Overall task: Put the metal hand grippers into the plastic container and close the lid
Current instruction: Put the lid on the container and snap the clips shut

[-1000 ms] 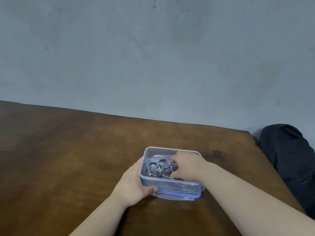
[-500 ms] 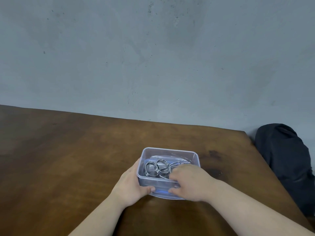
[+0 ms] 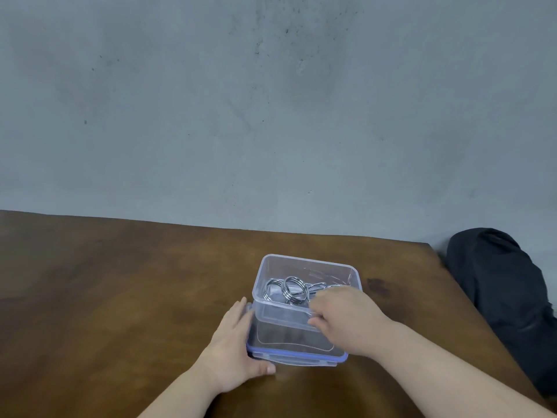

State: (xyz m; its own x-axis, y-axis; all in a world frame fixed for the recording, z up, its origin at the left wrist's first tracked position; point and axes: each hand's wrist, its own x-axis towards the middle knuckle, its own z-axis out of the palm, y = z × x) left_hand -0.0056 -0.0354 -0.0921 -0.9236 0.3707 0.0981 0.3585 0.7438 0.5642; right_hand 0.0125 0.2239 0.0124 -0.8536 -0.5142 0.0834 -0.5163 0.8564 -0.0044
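A clear plastic container (image 3: 307,261) sits on the brown table, with metal hand grippers (image 3: 288,289) lying inside, their coiled springs showing. Its clear lid (image 3: 297,342) with a blue rim lies flat, sticking out from under the container's near side. My right hand (image 3: 346,316) pinches the container's near rim at the front right. My left hand (image 3: 232,346) wraps the lid's left edge, thumb at its front corner. The grippers' handles are partly hidden behind my right hand.
The wooden table (image 3: 120,297) stretches left and back to a grey wall. A black bag (image 3: 506,285) lies off the table's right edge, next to its far right corner.
My right hand left the inside of the container and took its near rim. The container moved back off the lid, which now shows in front. My left hand shifted from the container to the lid.
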